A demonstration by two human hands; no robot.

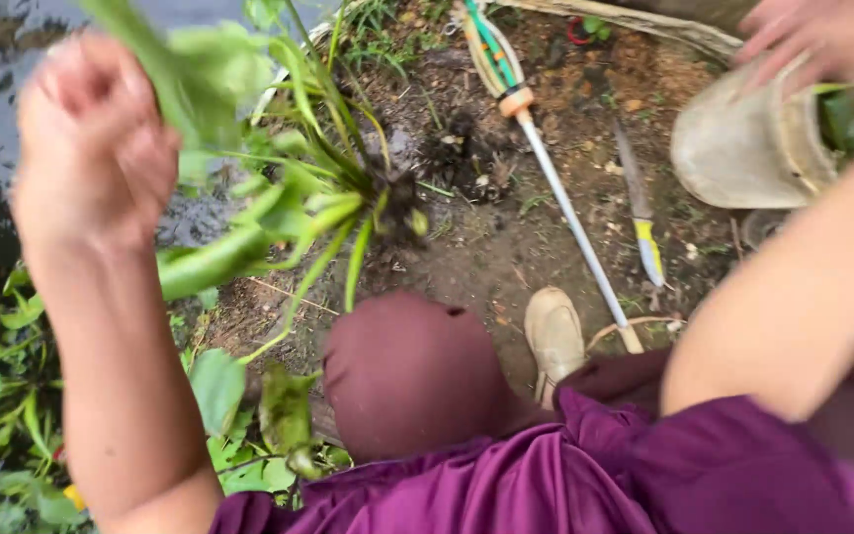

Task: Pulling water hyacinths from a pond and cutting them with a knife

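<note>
Soft, even daylight without hard shadows; both hands [91,138] and near leaves [200,79] are motion-blurred.

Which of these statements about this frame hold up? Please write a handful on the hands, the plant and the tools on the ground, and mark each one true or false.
1. The left hand is closed around the leaves of a green plant. True.
2. The plant's dark roots are buried in the soil. False: they hang free above the ground.
3. The right hand rests on a pale bucket lying on its side. True.
4. A long pole with a light shaft lies on the bare dirt. True.
5. The knife with the yellow-banded handle is held in the right hand. False: it lies on the ground beside the pole.
6. The person's sleeves are bright green. False: the garment is purple.
</note>
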